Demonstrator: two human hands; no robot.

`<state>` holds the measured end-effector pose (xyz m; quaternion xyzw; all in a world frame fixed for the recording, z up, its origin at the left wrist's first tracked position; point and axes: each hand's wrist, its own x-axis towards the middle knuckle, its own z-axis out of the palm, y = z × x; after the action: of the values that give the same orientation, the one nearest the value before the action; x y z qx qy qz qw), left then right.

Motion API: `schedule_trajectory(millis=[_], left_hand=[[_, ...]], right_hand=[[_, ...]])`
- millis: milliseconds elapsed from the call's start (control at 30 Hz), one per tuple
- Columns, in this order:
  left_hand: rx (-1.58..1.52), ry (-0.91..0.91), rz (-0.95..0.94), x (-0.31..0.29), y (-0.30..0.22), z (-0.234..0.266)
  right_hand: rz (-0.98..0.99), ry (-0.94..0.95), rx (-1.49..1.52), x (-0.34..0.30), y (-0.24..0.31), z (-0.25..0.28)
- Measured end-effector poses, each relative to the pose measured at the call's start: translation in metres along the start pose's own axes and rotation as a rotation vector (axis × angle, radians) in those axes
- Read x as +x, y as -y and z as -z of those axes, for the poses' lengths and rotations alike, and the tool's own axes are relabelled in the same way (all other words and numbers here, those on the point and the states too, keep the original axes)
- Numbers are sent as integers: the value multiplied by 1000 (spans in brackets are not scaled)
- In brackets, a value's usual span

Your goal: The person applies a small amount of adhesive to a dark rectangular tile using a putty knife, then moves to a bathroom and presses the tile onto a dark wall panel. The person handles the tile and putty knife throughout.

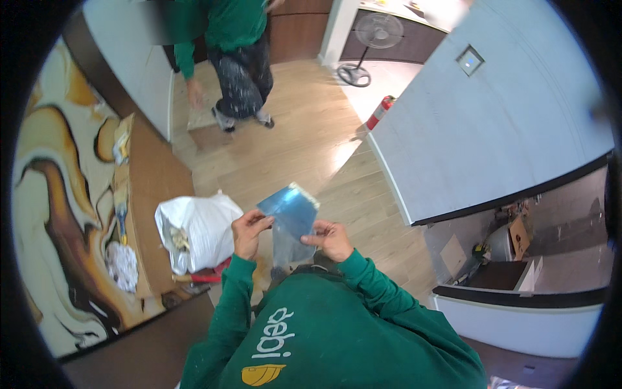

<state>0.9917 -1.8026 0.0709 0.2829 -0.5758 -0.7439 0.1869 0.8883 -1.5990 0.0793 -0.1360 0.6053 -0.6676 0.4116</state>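
A thin, glossy blue sheet [291, 211] with a pale, ragged-looking far edge is held up in front of my chest. Clear plastic [287, 246] hangs below it toward me; I cannot tell whether it is a bag around the sheet or a film on it. My left hand [247, 233] pinches the left edge between thumb and fingers. On the other side, my right hand [332, 240] grips the lower right edge, its thumb lying over the front. A white woven sack [206, 223] with rubble-like bits in its mouth stands beside my left hand.
Left is a marbled counter [61, 214] bearing cardboard [152, 207], a brush [122, 217] and crumpled paper [123, 262]. A co-worker [236, 65] in green stands ahead. A fire extinguisher [380, 111] stands by the white wall [486, 117], with a fan [377, 32] beyond.
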Motion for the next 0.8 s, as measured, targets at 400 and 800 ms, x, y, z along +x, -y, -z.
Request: schedule_trajectory(millis=[400,800], left_hand=[[-363,-146,81,104,-7,-103],[-104,65,238,226,32,-334]], right_hand=[[-5,-302,345,80,67,221],[74,-261,29,131,103,347]])
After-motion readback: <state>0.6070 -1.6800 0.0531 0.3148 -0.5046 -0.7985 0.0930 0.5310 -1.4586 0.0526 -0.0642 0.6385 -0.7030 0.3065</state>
